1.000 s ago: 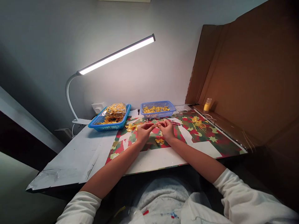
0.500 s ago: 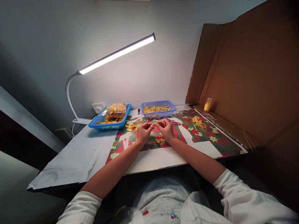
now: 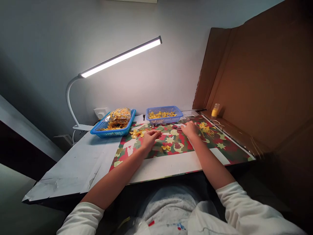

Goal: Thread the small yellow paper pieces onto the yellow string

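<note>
Head view, clock centred on my left fingertips, 12 at the wall. Change over the last 0.5 s: my 2 hands no longer meet. My right hand (image 3: 190, 129) is out at 3 o'clock, over the handle end of a dark-tipped tool (image 3: 177, 128); whether its fingers close on the handle I cannot tell, as the knuckles hide it. My left hand (image 3: 149, 138) stays put, thumb and finger pinching a thin strand (image 3: 161, 130), free end toward 2 o'clock. I judge the 2-handed work on the strand paused, with 1 hand keeping its place.

Around: yellow bow (image 3: 166, 148) at 5 o'clock, flat on the patterned sheet (image 3: 237, 151). Yellow pieces (image 3: 137, 133) just beside my left hand, 9 o'clock, partly hidden by it. Violet basket (image 3: 162, 120) at 12, blue basket (image 3: 114, 133) at 10, both apart from my hands. Yellow tangle (image 3: 206, 129) at 3, just past my right hand; its loose threads look snag-prone. Small jar (image 3: 215, 111) at 2.
</note>
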`<state>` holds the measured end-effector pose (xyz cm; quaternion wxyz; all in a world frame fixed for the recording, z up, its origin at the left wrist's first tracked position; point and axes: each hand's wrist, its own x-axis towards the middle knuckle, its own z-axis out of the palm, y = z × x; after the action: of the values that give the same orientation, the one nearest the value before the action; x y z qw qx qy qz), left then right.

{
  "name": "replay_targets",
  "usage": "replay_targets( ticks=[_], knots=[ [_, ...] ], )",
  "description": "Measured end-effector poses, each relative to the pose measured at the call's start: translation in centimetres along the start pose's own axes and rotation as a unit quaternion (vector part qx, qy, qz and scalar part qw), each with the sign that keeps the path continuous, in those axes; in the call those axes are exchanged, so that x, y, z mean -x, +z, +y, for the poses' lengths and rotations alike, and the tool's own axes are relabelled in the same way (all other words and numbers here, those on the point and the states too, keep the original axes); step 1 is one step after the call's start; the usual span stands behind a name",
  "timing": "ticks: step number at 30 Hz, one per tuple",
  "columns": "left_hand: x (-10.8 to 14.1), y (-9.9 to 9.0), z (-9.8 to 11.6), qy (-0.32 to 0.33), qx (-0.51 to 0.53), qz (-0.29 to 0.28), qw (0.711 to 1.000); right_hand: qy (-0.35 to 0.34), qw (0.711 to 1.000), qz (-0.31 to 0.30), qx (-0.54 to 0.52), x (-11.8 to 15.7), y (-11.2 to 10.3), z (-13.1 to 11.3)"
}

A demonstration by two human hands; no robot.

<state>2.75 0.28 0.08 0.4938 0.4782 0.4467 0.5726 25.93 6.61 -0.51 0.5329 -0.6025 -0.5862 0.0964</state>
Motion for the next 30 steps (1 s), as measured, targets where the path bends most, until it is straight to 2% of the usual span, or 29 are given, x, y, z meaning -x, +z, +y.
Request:
replay_targets(
  ticks=[2,4,5,6,8,11,13,19,25,30],
  knots=[
    [0.0,-0.1,-0.1,0.011,-0.013,-0.002,1.000,-0.066,0.996,-0.036,-0.039,0.9,0.4,-1.1],
    [0.0,-0.2,-0.2,0.037,-0.043,-0.009,0.998,-0.126,0.977,-0.148,-0.084,2.2,0.6,-3.0],
    [0.0,-0.3,-0.2,0.056,-0.065,-0.014,0.996,-0.152,0.956,-0.223,-0.111,2.8,0.7,-3.9],
    [0.1,-0.3,-0.1,0.079,-0.087,-0.018,0.993,-0.174,0.937,-0.274,-0.129,3.4,0.8,-4.8],
    [0.4,-0.4,0.0,0.127,-0.131,-0.024,0.983,-0.208,0.919,-0.306,-0.136,4.5,0.8,-6.1],
    [0.8,-0.2,0.5,0.187,-0.184,-0.030,0.965,-0.231,0.916,-0.308,-0.111,5.1,0.8,-6.6],
    [1.0,-0.1,0.7,0.204,-0.208,-0.041,0.956,-0.227,0.918,-0.311,-0.098,5.1,0.8,-6.3],
    [1.1,0.0,0.8,0.182,-0.207,-0.080,0.958,-0.233,0.918,-0.303,-0.109,5.1,1.2,-5.6],
    [1.5,0.0,1.3,0.234,-0.212,-0.072,0.946,-0.199,0.929,-0.275,-0.144,5.6,1.6,-5.8],
    [1.2,-0.3,1.1,0.296,-0.251,-0.066,0.919,-0.168,0.929,-0.286,-0.166,5.8,1.8,-5.8]
  ],
)
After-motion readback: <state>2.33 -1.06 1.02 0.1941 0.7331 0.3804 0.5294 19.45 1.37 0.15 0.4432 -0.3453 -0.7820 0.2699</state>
